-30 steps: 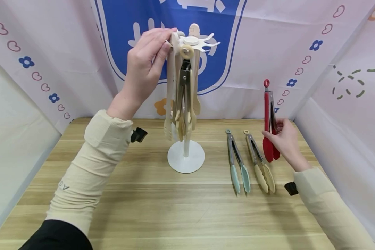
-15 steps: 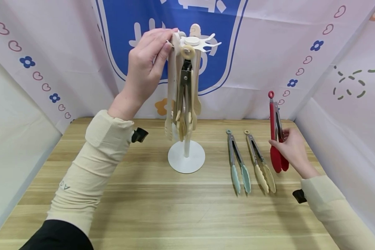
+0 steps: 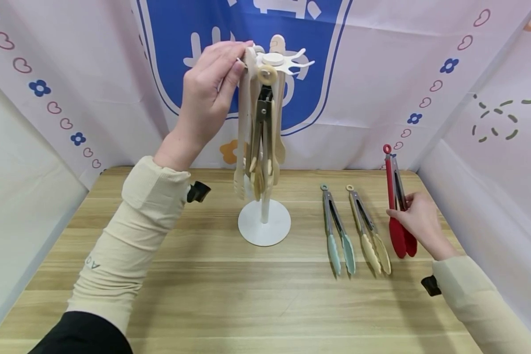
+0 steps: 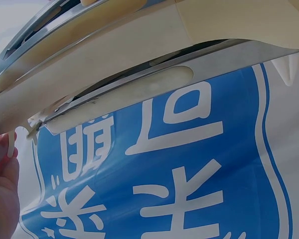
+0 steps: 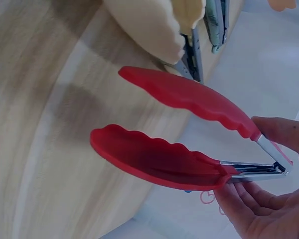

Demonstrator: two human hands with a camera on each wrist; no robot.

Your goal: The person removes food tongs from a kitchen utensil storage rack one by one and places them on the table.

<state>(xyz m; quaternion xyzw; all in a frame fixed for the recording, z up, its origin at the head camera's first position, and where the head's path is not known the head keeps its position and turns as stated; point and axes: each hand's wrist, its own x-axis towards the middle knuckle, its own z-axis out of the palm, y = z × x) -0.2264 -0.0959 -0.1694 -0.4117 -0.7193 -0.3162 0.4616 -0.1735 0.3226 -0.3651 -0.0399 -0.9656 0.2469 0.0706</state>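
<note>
My right hand (image 3: 418, 219) grips a pair of red tongs (image 3: 391, 191) by the arms, ring end up and red tips low over the right of the table. In the right wrist view the red tips (image 5: 164, 164) stand apart. My left hand (image 3: 210, 86) pinches a hook at the top of a white utensil stand (image 3: 264, 235). From the stand hang several cream-handled utensils, with a pair of tongs (image 3: 264, 118) facing me. Left of the red tongs, mint-tipped tongs (image 3: 334, 226) and cream-tipped tongs (image 3: 369, 228) lie side by side on the table.
The wooden table (image 3: 230, 305) reaches to a printed cloth backdrop (image 3: 358, 73) behind the stand. White walls stand close on the left and right. Bare white hooks (image 3: 298, 63) stick out on the stand's right side.
My right hand has moved down and to the right with the red tongs, lowering them toward the table beside the cream-tipped pair. My left hand stays at the stand's top.
</note>
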